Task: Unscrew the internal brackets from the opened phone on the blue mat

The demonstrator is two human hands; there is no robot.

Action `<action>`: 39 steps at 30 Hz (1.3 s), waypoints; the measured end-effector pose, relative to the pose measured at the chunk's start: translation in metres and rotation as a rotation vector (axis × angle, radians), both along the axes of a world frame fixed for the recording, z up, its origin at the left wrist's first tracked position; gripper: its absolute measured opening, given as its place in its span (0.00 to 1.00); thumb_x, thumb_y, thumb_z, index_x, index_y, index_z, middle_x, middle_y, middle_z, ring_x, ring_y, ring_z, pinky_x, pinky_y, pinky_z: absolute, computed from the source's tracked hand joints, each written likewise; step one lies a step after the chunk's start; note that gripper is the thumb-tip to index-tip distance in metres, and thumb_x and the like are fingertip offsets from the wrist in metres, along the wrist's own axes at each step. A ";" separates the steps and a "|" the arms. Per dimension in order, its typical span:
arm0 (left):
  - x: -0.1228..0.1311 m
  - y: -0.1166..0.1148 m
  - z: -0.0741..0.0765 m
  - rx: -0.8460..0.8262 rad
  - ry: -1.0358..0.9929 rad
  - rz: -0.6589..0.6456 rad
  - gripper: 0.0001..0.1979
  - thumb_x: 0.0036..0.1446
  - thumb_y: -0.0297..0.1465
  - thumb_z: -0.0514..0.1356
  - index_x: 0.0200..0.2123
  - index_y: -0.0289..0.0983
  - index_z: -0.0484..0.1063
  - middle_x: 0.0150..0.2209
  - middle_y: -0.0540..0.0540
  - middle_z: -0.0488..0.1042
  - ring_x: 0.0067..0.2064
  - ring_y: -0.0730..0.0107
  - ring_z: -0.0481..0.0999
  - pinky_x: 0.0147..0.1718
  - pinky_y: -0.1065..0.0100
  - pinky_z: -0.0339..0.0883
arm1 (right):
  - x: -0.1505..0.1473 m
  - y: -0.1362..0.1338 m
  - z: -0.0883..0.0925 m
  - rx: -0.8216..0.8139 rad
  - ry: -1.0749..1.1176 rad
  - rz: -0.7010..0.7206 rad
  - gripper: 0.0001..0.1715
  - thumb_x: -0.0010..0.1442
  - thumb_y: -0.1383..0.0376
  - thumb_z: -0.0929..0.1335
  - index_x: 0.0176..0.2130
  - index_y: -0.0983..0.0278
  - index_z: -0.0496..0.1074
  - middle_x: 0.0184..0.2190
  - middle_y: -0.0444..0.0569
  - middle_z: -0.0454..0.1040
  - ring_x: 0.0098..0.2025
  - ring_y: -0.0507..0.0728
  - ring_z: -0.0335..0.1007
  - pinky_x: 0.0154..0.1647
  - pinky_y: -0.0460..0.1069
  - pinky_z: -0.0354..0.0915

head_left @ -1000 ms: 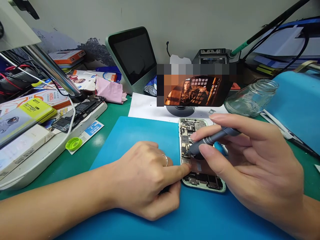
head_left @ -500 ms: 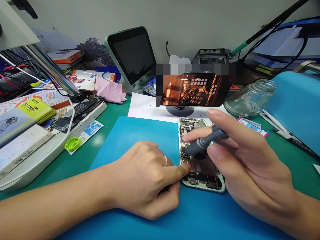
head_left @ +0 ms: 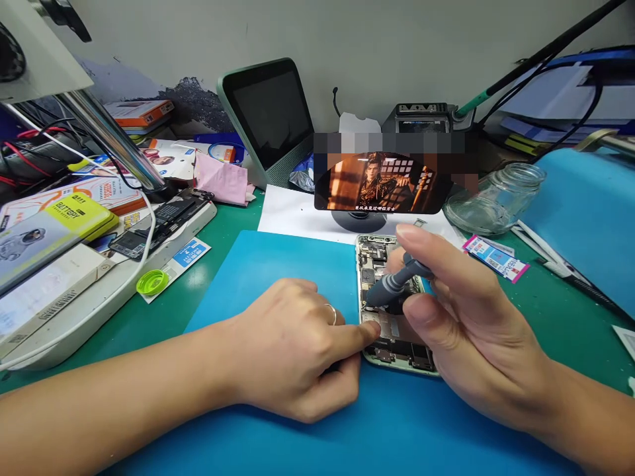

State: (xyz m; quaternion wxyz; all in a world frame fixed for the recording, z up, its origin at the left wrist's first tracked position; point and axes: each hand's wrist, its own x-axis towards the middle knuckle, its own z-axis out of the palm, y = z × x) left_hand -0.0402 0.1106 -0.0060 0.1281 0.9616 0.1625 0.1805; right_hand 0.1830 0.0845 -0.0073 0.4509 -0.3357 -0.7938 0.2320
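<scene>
An opened smartphone (head_left: 367,259) with its inner boards exposed lies on the blue mat (head_left: 278,264). My left hand (head_left: 302,350) is closed, apart from the index finger, whose tip presses on the phone's lower left inside; a ring shows on one finger. My right hand (head_left: 476,324) is closed round a small dark grey screwdriver (head_left: 389,289). The screwdriver is tilted, its tip down at the phone's left edge near the middle. My right fingers hide much of the phone's right side.
Behind the phone, a lit video screen (head_left: 380,185) stands on a round base. A glass jar (head_left: 516,198) and tweezers (head_left: 550,254) are to the right. Leftward are a second phone body (head_left: 163,221), a green cap (head_left: 152,283), a battery box (head_left: 59,228) and a lamp post (head_left: 112,139).
The view has shifted slightly. My right hand has moved a little left, and its fingers are more curled round the screwdriver, which stands steeper. My left finger stays on the phone.
</scene>
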 end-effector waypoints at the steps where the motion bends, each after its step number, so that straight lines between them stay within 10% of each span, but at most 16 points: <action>1: 0.000 0.000 0.000 0.002 0.001 -0.001 0.11 0.62 0.27 0.54 0.38 0.36 0.78 0.21 0.51 0.73 0.21 0.67 0.70 0.24 0.59 0.55 | -0.001 0.000 0.000 -0.003 0.002 0.000 0.34 0.72 0.65 0.63 0.71 0.39 0.58 0.46 0.49 0.76 0.41 0.59 0.75 0.46 0.58 0.77; 39: 0.001 0.000 -0.003 0.042 -0.015 0.012 0.09 0.61 0.26 0.53 0.33 0.38 0.74 0.21 0.53 0.70 0.20 0.70 0.64 0.24 0.60 0.52 | -0.008 0.007 0.010 0.235 -0.154 0.017 0.29 0.71 0.73 0.64 0.67 0.57 0.61 0.43 0.49 0.74 0.43 0.56 0.71 0.44 0.52 0.70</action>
